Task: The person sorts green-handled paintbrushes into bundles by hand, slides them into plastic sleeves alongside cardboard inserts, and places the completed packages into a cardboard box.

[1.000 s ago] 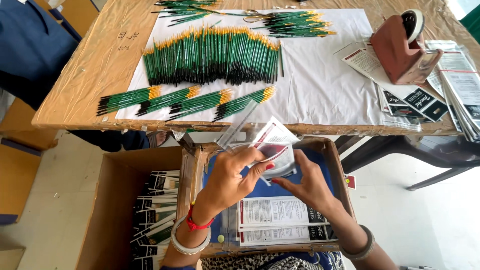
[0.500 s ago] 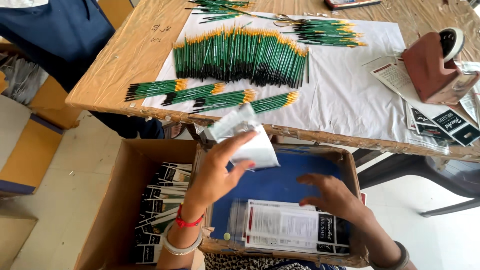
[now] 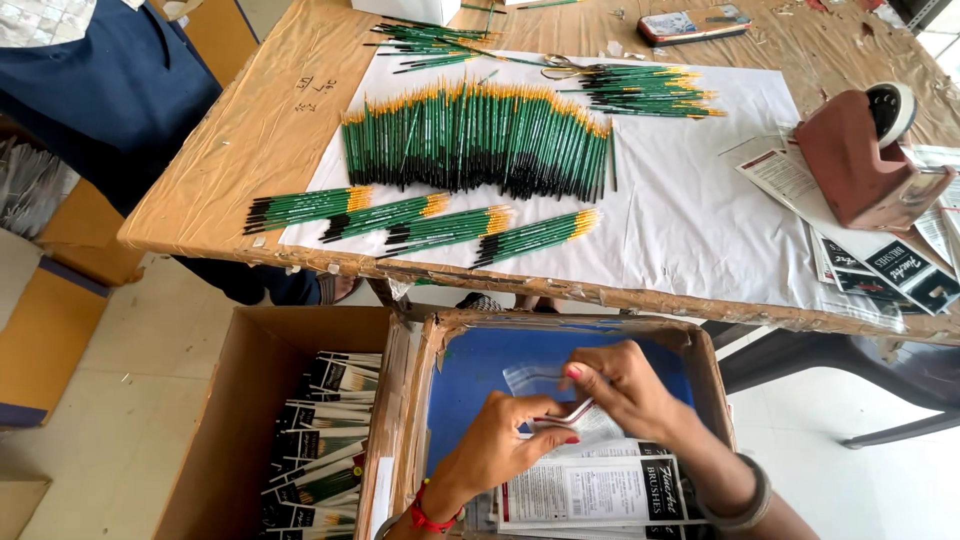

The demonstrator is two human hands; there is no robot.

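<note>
Both my hands work over an open cardboard box with a blue lining (image 3: 500,365), set on the floor just in front of the table (image 3: 250,150). My left hand (image 3: 500,450), a red thread band at its wrist, and my right hand (image 3: 625,385), a bangle on its forearm, each pinch the same clear plastic sleeve (image 3: 540,385), fingertips closed on it from either side; the sleeve sits low inside the box, just above a stack of printed packaging cards (image 3: 590,490) lying along the box's near wall.

To the left, touching this box, a second cardboard box (image 3: 250,400) holds rows of packed brush sets (image 3: 325,440).

On the table, a white sheet (image 3: 680,220) carries a long row of green-handled paintbrushes (image 3: 475,140) with yellow ends, four small bundles of the same brushes (image 3: 420,222) laid along its near edge, and more loose brushes (image 3: 645,90) farther back. A reddish tape dispenser (image 3: 865,160) stands at the right, beside a spread of printed cards (image 3: 880,265).

A person in dark blue clothing (image 3: 110,90) stands at the table's left end.
</note>
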